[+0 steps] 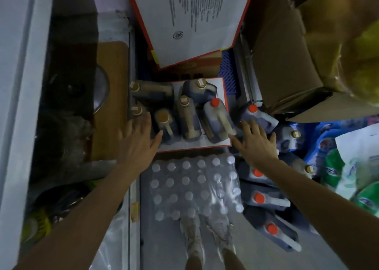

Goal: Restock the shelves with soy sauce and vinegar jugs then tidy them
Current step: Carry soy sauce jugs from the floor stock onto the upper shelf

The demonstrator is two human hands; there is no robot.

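Note:
Several dark jugs stand in an open red-edged carton (205,145) on the floor: gold-capped ones (187,118) and one red-capped jug (217,122). More red-capped jugs (259,118) lie in a row to the right. My left hand (137,140) reaches over the carton's left side with fingers spread, its thumb close to a gold-capped jug's handle (167,127). My right hand (254,142) hovers open at the carton's right corner, fingers spread between the red-capped jug and the jugs outside. Neither hand holds anything.
A shrink-wrapped pack of clear bottles (192,187) lies in front of my feet. Brown cardboard boxes (287,64) stack at the upper right, a white-faced red carton flap (190,19) above. Detergent bags (348,167) crowd the right. A dark shelf with a wooden board (110,97) runs along the left.

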